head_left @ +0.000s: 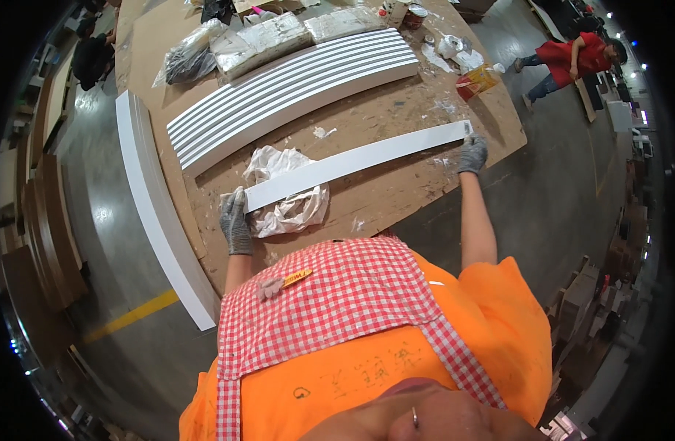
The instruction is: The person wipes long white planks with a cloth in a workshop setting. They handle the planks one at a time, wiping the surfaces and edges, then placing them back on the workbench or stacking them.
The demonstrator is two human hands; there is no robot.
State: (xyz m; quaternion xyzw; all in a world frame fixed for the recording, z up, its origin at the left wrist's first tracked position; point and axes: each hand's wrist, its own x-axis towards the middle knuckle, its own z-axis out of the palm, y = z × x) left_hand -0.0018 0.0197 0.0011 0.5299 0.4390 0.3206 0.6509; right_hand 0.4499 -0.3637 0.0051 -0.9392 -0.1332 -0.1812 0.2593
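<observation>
A long white board [359,161] spans the front of the worktable, held at both ends. My left hand [236,219], in a grey work glove, grips its left end. At the right end my right hand [472,153], gloved the same way, is closed round the corner by a small dark mark. Beneath the board's left half lies a crumpled white cloth [297,213]. Just beyond it, several white boards [300,95] stand side by side in a row. My fingertips are partly hidden by the board.
Another long white piece [157,213] runs along the table's left edge. Wrapped bundles [264,45] and a plastic bag [194,55] lie at the back. A red-yellow container [478,81] and a can [415,16] stand at the right. A person in red [576,59] is beyond the brown tabletop [499,121].
</observation>
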